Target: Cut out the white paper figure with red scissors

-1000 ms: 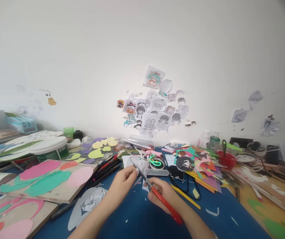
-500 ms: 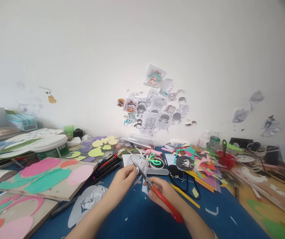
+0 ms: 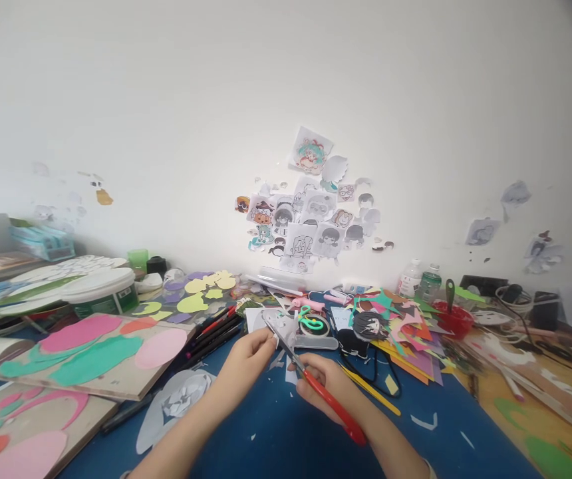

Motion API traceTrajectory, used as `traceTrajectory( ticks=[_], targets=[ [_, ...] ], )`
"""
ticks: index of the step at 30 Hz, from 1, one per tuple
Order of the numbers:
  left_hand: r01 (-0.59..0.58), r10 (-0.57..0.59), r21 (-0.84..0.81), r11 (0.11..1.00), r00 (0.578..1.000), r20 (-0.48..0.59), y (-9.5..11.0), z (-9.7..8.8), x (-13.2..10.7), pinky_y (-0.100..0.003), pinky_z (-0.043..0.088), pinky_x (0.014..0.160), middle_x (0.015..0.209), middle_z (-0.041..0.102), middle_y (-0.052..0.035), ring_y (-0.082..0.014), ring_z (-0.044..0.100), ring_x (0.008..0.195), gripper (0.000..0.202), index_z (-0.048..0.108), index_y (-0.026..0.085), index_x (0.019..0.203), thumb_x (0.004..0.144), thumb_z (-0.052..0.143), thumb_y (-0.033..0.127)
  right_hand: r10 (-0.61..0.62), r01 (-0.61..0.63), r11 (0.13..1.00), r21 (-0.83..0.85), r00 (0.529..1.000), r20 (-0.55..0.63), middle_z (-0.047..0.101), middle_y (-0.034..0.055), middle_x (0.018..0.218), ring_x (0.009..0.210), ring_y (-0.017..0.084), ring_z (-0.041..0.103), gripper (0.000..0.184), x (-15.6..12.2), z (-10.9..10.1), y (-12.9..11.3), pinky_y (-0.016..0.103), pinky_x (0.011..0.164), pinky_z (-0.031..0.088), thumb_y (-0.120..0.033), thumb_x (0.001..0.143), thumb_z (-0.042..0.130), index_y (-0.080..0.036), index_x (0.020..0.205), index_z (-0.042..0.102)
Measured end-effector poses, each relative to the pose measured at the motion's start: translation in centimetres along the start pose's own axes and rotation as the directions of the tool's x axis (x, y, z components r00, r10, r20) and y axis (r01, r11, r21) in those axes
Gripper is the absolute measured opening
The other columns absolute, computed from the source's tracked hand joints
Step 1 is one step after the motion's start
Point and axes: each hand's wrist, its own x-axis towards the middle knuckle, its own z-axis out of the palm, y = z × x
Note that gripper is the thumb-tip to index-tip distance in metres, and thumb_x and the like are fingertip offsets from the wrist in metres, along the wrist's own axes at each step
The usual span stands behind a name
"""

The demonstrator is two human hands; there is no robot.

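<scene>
My right hand [image 3: 326, 386] is wrapped round the red handles of a pair of scissors [image 3: 323, 392], whose metal blades point up and to the left. Pinched in the fingers of my left hand [image 3: 253, 356] is a small white paper cutout [image 3: 281, 327] with faint printed lines. The blades lie against this paper, close to my left fingertips. Behind it are a pair of green-handled scissors [image 3: 310, 319] and a clear flat case [image 3: 316, 342]. A yellow pen-like stick [image 3: 370, 391] lies beside my right wrist.
Boards with coloured paper shapes [image 3: 96, 352] stand at the left, near a pile of pale paper scraps [image 3: 179, 402]. Black pens [image 3: 216, 339] lie left of centre. Stacked coloured paper [image 3: 413, 336], bottles [image 3: 430, 283] and a red bowl [image 3: 455, 319] are at the right.
Almost nothing differs. Both hands keep their places on the scissors and paper, and a narrow pale strip standing above the paper no longer shows.
</scene>
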Motion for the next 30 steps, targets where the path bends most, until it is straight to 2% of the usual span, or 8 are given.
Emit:
traceTrajectory(
  ticks=[4,8,11,13,18,21,26,30],
  targets=[
    [-0.012,0.012,0.004,1.000,1.000,0.002,0.0,-0.1,0.1,-0.022,0.021,0.044,0.045,0.027,0.0091,-0.0083,0.026,0.044,0.036,0.029,0.022,0.054,0.075,0.042,0.048,0.017,-0.017,1.000,0.012,1.000,-0.017,0.034,-0.0060,0.053,0.046,0.007,0.026,0.051,0.1,0.1,-0.1,0.022,0.043,0.021,-0.062,0.074,0.056,-0.015,0.093,0.060],
    [-0.012,0.012,0.010,1.000,1.000,-0.001,-0.3,-0.1,0.3,-0.022,0.021,0.044,0.044,0.029,0.0089,-0.0082,0.026,0.043,0.035,0.030,0.022,0.054,0.075,0.042,0.048,0.051,-0.052,0.998,-0.021,0.998,-0.045,0.031,-0.0074,0.049,0.044,0.006,0.022,0.043,0.1,0.1,0.3,0.022,0.042,0.018,-0.055,0.073,0.060,-0.015,0.090,0.061],
    [-0.012,0.012,0.000,1.000,1.000,0.006,-0.4,-0.2,0.4,-0.022,0.020,0.042,0.044,0.028,0.0092,-0.0077,0.025,0.042,0.035,0.033,0.022,0.054,0.075,0.043,0.048,0.078,-0.081,0.996,-0.029,0.993,-0.084,0.030,-0.0086,0.046,0.043,0.006,0.023,0.035,0.3,0.1,0.6,0.022,0.043,0.021,-0.046,0.070,0.065,-0.016,0.089,0.062],
    [-0.001,0.002,-0.011,1.000,0.999,0.035,-0.3,-0.2,0.4,-0.021,0.020,0.042,0.043,0.029,0.0093,-0.0076,0.026,0.041,0.034,0.039,0.021,0.056,0.075,0.045,0.049,0.084,-0.082,0.996,0.023,0.989,-0.119,0.032,-0.0091,0.047,0.043,0.006,0.025,0.034,0.6,0.2,0.7,0.022,0.044,0.025,-0.039,0.067,0.068,-0.016,0.091,0.062],
    [0.048,-0.043,-0.031,0.998,0.991,0.126,-0.1,0.5,0.1,-0.022,0.024,0.042,0.039,0.037,0.0089,-0.0088,0.032,0.038,0.036,0.052,0.018,0.068,0.075,0.044,0.053,0.101,-0.039,0.981,0.191,0.939,-0.329,0.053,-0.0036,0.055,0.051,0.012,0.047,0.045,1.3,0.5,0.7,0.025,0.052,0.039,-0.029,0.059,0.068,-0.015,0.099,0.056],
    [0.050,-0.040,-0.058,0.997,0.985,0.168,-0.6,1.5,-0.1,-0.021,0.026,0.041,0.038,0.037,0.0092,-0.0084,0.031,0.036,0.037,0.051,0.018,0.068,0.077,0.042,0.053,0.077,0.011,0.971,0.238,0.932,-0.353,0.063,0.0017,0.071,0.055,0.012,0.051,0.051,1.3,0.6,0.2,0.026,0.055,0.041,-0.028,0.061,0.067,-0.016,0.107,0.049],
    [0.055,-0.028,-0.108,0.993,0.972,0.235,-2.1,3.3,-0.3,-0.021,0.022,0.039,0.037,0.036,0.0097,-0.0074,0.028,0.034,0.036,0.046,0.020,0.067,0.081,0.038,0.051,0.092,0.022,0.960,0.280,0.917,-0.387,0.058,0.0009,0.074,0.061,0.014,0.055,0.055,0.9,1.2,-0.2,0.028,0.059,0.044,-0.027,0.061,0.066,-0.015,0.111,0.046],
    [0.058,-0.037,-0.072,0.996,0.964,0.262,-2.4,3.6,-0.5,-0.021,0.023,0.041,0.039,0.035,0.0094,-0.0086,0.029,0.037,0.035,0.046,0.020,0.069,0.085,0.033,0.049,0.091,0.007,0.968,0.249,0.922,-0.378,0.056,0.0026,0.078,0.066,0.016,0.055,0.053,0.9,1.5,-0.3,0.030,0.062,0.043,-0.025,0.062,0.063,-0.014,0.111,0.046]
  ],
)
